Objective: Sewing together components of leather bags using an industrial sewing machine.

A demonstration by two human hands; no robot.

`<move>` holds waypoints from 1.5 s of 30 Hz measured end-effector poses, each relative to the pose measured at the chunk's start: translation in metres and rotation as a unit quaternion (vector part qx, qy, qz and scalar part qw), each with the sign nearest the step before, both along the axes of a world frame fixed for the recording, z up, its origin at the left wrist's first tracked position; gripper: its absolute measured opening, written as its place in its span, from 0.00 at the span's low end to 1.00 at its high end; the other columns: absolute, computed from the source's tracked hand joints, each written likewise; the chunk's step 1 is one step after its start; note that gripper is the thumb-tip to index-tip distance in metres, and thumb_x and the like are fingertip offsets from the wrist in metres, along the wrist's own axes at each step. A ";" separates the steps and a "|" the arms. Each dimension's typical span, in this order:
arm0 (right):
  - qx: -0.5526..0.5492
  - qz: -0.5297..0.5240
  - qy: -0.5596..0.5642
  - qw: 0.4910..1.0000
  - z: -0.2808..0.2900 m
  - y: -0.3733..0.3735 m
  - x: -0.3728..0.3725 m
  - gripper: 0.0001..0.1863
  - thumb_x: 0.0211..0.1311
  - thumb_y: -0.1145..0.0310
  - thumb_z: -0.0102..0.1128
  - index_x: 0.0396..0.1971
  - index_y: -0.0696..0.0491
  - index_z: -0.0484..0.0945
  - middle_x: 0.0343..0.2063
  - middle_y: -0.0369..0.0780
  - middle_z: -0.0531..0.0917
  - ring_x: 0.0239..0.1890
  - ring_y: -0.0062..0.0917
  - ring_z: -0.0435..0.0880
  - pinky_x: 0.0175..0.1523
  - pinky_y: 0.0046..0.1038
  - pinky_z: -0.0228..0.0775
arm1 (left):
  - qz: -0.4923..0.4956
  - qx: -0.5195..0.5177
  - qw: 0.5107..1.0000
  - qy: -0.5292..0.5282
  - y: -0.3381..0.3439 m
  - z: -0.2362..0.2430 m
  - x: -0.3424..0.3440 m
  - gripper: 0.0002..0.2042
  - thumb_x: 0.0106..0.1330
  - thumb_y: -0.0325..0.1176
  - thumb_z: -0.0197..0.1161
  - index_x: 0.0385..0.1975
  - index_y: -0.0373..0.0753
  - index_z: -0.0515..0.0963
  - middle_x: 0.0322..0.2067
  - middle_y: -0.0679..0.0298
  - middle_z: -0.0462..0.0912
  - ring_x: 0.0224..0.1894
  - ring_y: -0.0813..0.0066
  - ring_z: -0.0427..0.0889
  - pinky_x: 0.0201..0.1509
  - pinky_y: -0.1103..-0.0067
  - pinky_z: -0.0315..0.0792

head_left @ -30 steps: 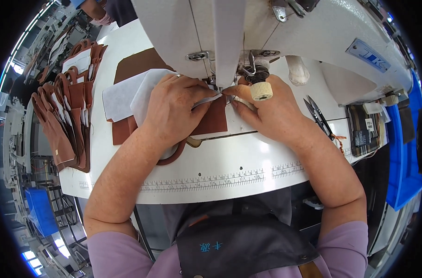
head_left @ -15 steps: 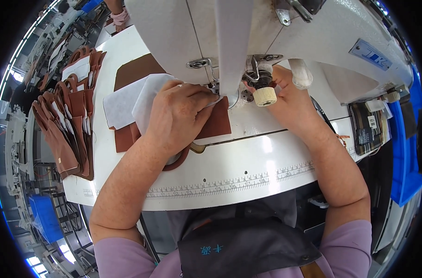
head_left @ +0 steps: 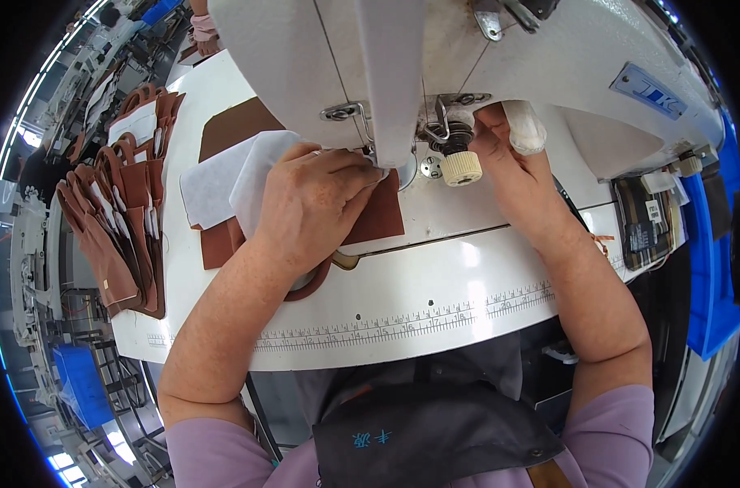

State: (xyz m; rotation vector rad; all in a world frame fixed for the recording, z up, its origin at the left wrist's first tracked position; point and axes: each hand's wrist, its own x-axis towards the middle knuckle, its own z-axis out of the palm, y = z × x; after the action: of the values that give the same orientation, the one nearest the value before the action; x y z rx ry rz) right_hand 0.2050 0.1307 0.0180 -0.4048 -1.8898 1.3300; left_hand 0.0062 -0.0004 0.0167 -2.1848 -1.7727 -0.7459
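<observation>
My left hand [head_left: 317,199] grips folded white cloth [head_left: 224,183] by the needle of the white sewing machine [head_left: 561,49], fingers pressed together at the presser foot. Brown leather pieces [head_left: 374,220] lie under the cloth and hand, with part of a curved brown strap [head_left: 305,289] showing below. My right hand [head_left: 516,175] reaches behind the cream tension knob [head_left: 461,169], beside a pale padded piece [head_left: 524,128]. Its fingers are curled up under the machine's arm, partly hidden; what they hold, if anything, I cannot make out.
Stacked brown leather bag pieces [head_left: 110,252] with handles occupy the table's left. At right are dark scissors [head_left: 572,203], a plaid pad [head_left: 638,228] and a blue tray [head_left: 707,317]. Another person's hand [head_left: 201,37] shows at top left; a blue crate [head_left: 81,382] stands lower left.
My right hand has left the seam by the needle and moved right and up, behind the knob. My left hand stays on the cloth. The view has shifted slightly.
</observation>
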 end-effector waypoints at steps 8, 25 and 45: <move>-0.020 -0.004 -0.016 1.000 0.003 -0.002 -0.005 0.20 0.77 0.53 0.50 0.43 0.57 0.77 0.30 0.33 0.81 0.29 0.14 0.70 0.37 0.20 0.67 | 0.002 0.002 1.000 -0.002 0.000 0.000 0.001 0.06 0.58 0.28 0.69 0.35 0.42 0.88 0.35 0.64 0.88 0.35 0.66 0.86 0.43 0.72 0.78; -0.010 -0.007 -0.021 1.000 -0.002 0.003 -0.006 0.20 0.77 0.55 0.50 0.43 0.59 0.79 0.28 0.34 0.81 0.27 0.15 0.70 0.35 0.21 0.67 | -0.010 0.007 1.000 -0.004 0.004 0.000 0.000 0.05 0.57 0.27 0.69 0.33 0.40 0.87 0.34 0.64 0.88 0.33 0.65 0.86 0.40 0.72 0.78; -0.020 -0.029 -0.058 0.998 -0.006 0.010 -0.007 0.14 0.75 0.64 0.52 0.36 0.59 0.80 0.24 0.35 0.82 0.26 0.17 0.71 0.34 0.25 0.67 | -0.018 -0.022 0.999 -0.023 -0.007 0.004 0.010 0.04 0.56 0.28 0.66 0.29 0.40 0.85 0.30 0.67 0.85 0.35 0.68 0.83 0.43 0.72 0.73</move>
State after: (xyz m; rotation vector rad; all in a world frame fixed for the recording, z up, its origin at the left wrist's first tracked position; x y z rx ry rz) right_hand 0.1985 0.1405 0.0115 -0.5650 -1.9338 1.3323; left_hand 0.0159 -0.0076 0.0210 -2.2502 -1.7926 -0.7782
